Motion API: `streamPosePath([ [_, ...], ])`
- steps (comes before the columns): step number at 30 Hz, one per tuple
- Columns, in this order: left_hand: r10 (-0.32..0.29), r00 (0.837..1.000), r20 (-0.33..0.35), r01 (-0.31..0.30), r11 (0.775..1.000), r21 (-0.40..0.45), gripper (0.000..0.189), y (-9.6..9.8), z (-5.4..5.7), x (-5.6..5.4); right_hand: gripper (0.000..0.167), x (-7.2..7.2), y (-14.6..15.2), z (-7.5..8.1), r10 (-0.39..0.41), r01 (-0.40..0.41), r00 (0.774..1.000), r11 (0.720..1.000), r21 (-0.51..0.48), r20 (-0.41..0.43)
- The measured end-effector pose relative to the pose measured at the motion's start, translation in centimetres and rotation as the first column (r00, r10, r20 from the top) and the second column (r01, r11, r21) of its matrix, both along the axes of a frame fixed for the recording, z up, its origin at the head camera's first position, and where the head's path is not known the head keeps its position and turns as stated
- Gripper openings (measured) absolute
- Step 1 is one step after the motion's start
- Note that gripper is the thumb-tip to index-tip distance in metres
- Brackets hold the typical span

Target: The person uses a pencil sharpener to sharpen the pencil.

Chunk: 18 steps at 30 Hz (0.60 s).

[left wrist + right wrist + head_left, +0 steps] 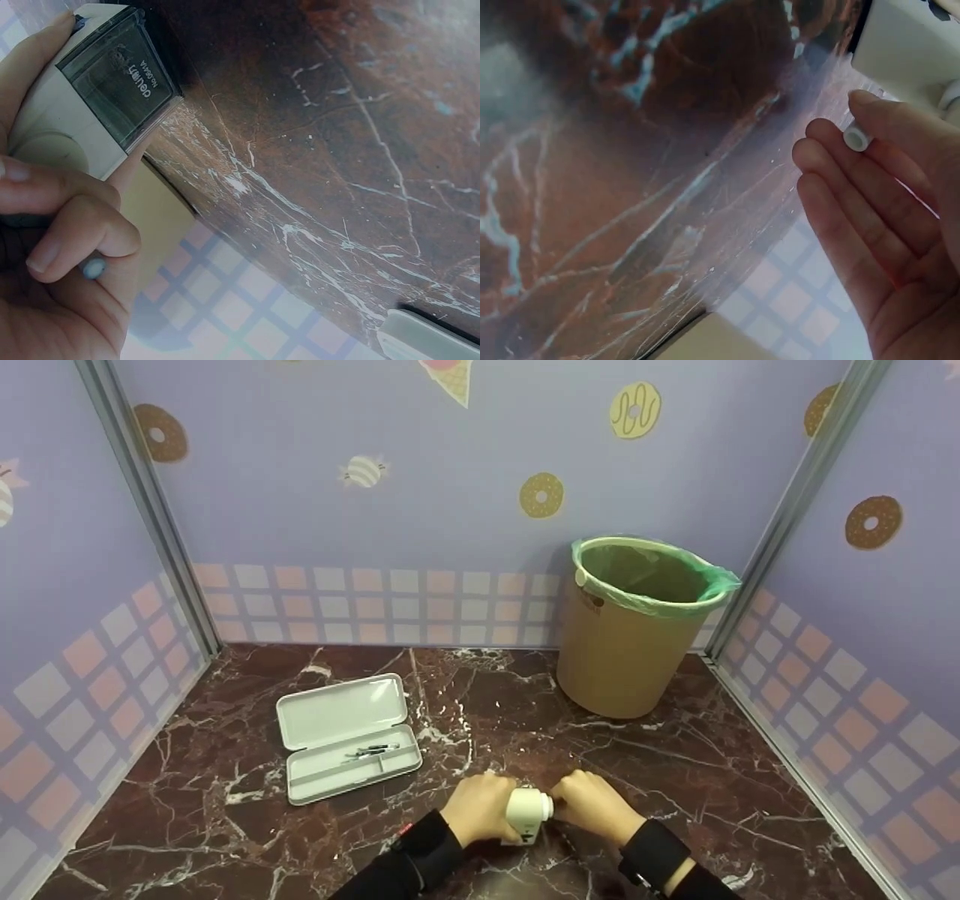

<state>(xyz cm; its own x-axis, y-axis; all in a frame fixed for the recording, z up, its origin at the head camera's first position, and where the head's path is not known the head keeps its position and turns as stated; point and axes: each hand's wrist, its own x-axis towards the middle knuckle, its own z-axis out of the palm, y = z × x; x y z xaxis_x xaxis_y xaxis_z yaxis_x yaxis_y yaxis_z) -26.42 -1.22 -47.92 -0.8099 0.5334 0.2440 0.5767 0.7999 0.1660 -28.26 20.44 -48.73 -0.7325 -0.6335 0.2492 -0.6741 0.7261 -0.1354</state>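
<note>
My left hand grips a cream pencil sharpener low in the middle of the head view. In the left wrist view the sharpener's dark see-through shavings drawer faces outward. A blue-grey round end of a thin stick pokes out between the curled fingers of that hand. My right hand is at the sharpener's right side, beside its white round hub. Thumb and index finger there pinch the small white crank handle, a tube with a hollow end; the other fingers are extended.
An open grey-white pencil case lies on the left of the dark marbled table, with a few thin pens inside. A tan bin with a green liner stands at the back right. Patterned walls enclose three sides.
</note>
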Motion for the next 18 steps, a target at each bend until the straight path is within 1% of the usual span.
streamPosePath([
  [3, 0.000, 1.000, 0.002, 0.000, 1.000, 0.006, 0.050, 0.0, 0.0, 0.0, 0.036, 0.2, 0.0, -0.2, -0.004, 0.004, 1.000, 1.000, 0.004, 0.021],
  [6, 0.002, 1.000, 0.008, -0.002, 1.000, 0.009, 0.050, 0.0, 0.0, 0.0, 0.034, 0.5, 0.1, -0.2, 0.002, -0.003, 0.999, 1.000, 0.003, 0.052],
  [14, 0.006, 1.000, 0.026, -0.006, 1.000, 0.001, 0.050, 0.0, 0.2, 0.0, 0.014, 1.2, 0.4, -0.4, 0.041, -0.042, 0.996, 0.999, 0.006, 0.081],
  [16, 0.007, 1.000, 0.028, -0.007, 1.000, 0.004, 0.050, 0.0, 0.2, 0.0, 0.012, 1.4, 0.4, -0.5, 0.043, -0.044, 0.996, 0.999, 0.008, 0.084],
  [18, 0.011, 1.000, 0.024, -0.011, 1.000, 0.003, 0.050, 0.0, 0.2, 0.0, 0.011, 1.5, 0.4, -0.5, 0.050, -0.052, 0.996, 0.998, 0.020, 0.067],
])
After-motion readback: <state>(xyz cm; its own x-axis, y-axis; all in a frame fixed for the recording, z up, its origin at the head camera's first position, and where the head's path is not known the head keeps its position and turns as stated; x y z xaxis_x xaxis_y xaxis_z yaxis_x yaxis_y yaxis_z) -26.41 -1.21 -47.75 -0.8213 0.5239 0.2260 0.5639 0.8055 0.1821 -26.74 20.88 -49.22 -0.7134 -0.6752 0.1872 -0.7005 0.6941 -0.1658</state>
